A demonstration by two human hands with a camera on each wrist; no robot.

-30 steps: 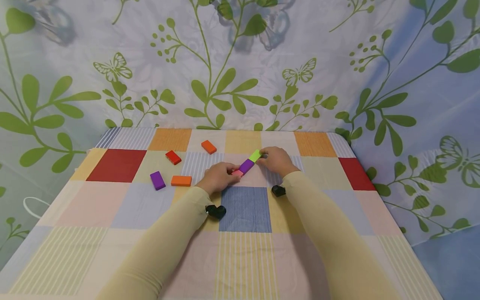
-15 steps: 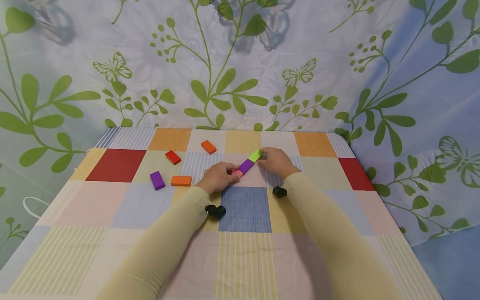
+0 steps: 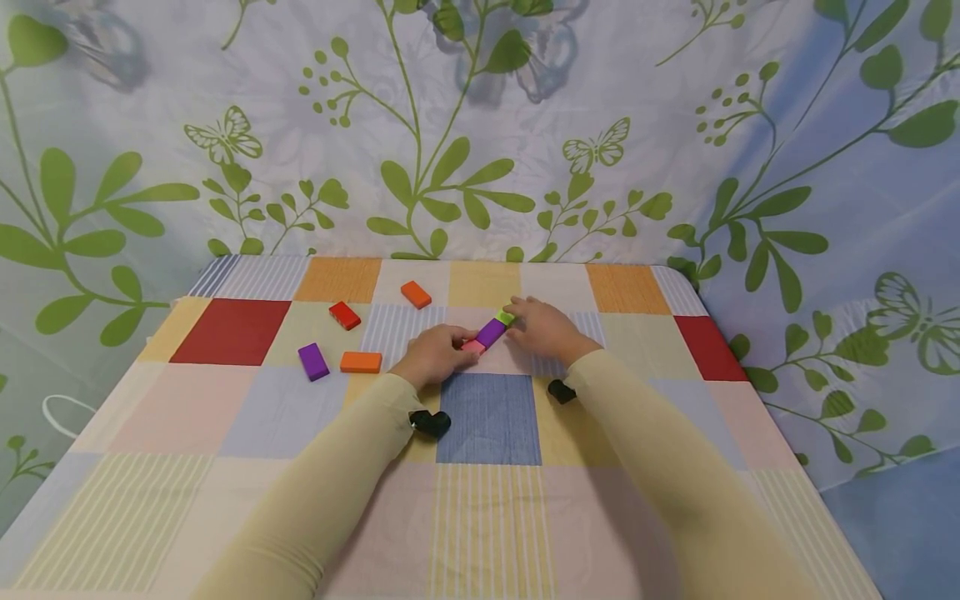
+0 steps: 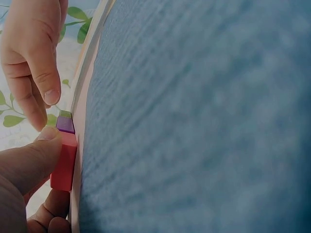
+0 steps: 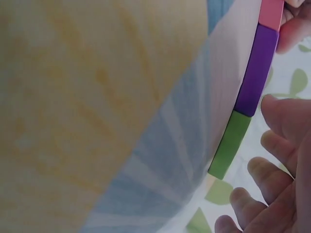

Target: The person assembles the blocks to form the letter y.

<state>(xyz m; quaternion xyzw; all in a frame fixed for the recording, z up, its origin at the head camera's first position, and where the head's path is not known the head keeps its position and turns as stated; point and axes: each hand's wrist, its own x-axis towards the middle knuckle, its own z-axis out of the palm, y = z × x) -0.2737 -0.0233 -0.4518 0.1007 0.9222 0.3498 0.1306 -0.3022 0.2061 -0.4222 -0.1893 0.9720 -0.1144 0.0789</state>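
Note:
Three blocks lie end to end in a slanting row on the patchwork tablecloth: a pink block (image 4: 64,162), a purple block (image 3: 492,333) in the middle and a green block (image 5: 229,145) at the far end. My left hand (image 3: 435,354) pinches the pink block between thumb and fingers at the near end. Over the green end, my right hand (image 3: 547,327) hovers with its fingers spread loosely. In the right wrist view, a gap shows between its fingers and the blocks. From the head view, that hand partly covers the green block.
Left of the row lie an orange block (image 3: 361,362), another purple block (image 3: 313,362), a red block (image 3: 345,315) and a second orange block (image 3: 416,294) farther back. A floral curtain (image 3: 480,125) hangs behind the table's far edge. A white cord (image 3: 56,417) shows at the left.
My right hand has shifted slightly left over the green block and now covers more of it. My left hand stays at the pink block.

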